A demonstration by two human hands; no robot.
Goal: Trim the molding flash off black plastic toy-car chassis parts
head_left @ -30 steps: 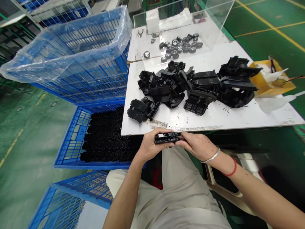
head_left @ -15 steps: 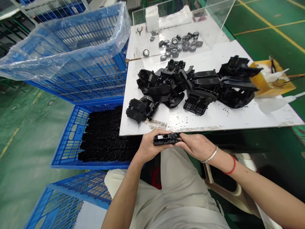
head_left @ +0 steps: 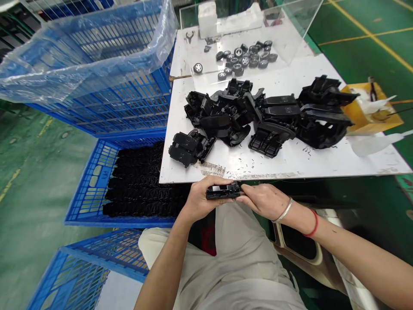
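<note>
Just off the table's front edge, above my lap, my left hand [head_left: 200, 198] is closed around a small black plastic part [head_left: 222, 192] with a pale patch on it. My right hand [head_left: 263, 199] is pinched at the part's right end; whether its fingertips hold the part itself or some small piece is hidden. On the table beyond lies a heap of black moulded plastic parts [head_left: 222, 116]. One separate black part [head_left: 183, 149] sits at the heap's near left, close to the edge.
The white table [head_left: 277, 165] bears small black scraps, several toy wheels [head_left: 245, 60] and a clear acrylic panel [head_left: 290, 38]. A yellow box [head_left: 374, 122] and a white squeeze bottle [head_left: 371, 144] stand right. Blue crates [head_left: 84, 189] are left, one full of black parts [head_left: 135, 185].
Both hands keep hold at nearly the same spot above the lap. The view has shifted slightly; nothing on the table has visibly moved.
</note>
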